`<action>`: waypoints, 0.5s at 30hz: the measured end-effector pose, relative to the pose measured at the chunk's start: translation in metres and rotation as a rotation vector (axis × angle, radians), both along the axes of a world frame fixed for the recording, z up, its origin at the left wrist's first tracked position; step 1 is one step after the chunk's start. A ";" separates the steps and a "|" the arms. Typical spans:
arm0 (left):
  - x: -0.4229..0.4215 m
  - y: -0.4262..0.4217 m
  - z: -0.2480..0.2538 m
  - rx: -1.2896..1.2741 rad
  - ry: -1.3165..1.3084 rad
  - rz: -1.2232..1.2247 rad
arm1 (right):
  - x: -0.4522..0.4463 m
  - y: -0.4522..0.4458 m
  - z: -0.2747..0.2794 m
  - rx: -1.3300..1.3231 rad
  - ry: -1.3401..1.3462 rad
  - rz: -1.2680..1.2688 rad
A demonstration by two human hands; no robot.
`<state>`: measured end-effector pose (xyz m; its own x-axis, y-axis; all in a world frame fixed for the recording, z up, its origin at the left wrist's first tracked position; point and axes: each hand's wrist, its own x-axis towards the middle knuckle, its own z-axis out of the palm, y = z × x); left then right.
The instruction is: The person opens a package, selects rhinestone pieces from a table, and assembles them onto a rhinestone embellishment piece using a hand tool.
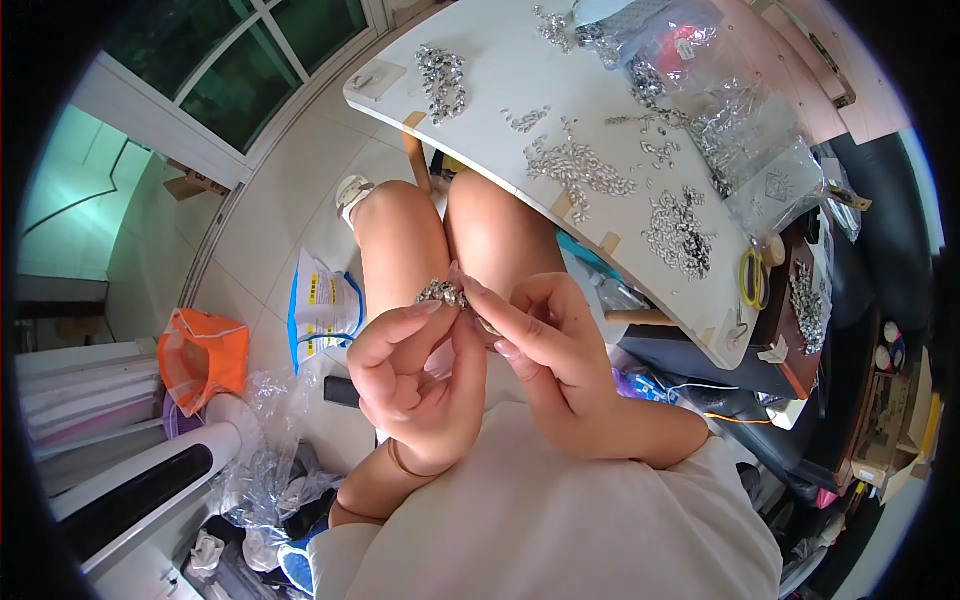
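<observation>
Above my lap, a small cluster of shiny silver beads or stones [441, 292] is held between the fingers of both hands. My left hand [420, 385] pinches its left side with thumb and fingertips. My right hand [555, 355] is closed at the right side of the cluster, its index finger reaching to the beads and its thumb tucked below. The fingers partly hide the piece, so its full shape cannot be made out. On the white table ahead lie a looped silver strand [441, 84] and scattered clear stones [580, 170], with a denser pile [679, 232] nearer the right edge.
Yellow-handled scissors [754, 279] and a tape roll [773, 250] are at the table's right end. Plastic bags [770, 170] cover its far right. An orange bag [203, 358] and a blue-white bag [327, 305] stand on the floor at left.
</observation>
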<state>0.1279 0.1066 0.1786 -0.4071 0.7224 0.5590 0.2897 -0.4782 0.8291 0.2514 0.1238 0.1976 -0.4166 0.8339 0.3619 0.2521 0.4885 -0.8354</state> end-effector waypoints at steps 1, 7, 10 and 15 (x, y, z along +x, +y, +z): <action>0.000 0.000 0.000 0.003 -0.011 -0.018 | 0.001 0.001 0.001 -0.017 0.008 0.018; -0.003 -0.003 0.003 -0.046 -0.019 -0.099 | 0.007 0.007 0.006 -0.076 0.045 0.114; -0.002 -0.003 0.004 -0.046 -0.049 -0.112 | 0.006 0.007 0.004 -0.057 0.076 0.087; 0.000 -0.003 0.005 -0.022 -0.181 -0.182 | 0.002 0.001 -0.002 0.030 0.045 -0.007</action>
<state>0.1276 0.1037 0.1834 -0.3614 0.8041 0.4720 0.0462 -0.4902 0.8704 0.2531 0.1250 0.1954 -0.3932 0.8254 0.4051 0.2185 0.5118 -0.8308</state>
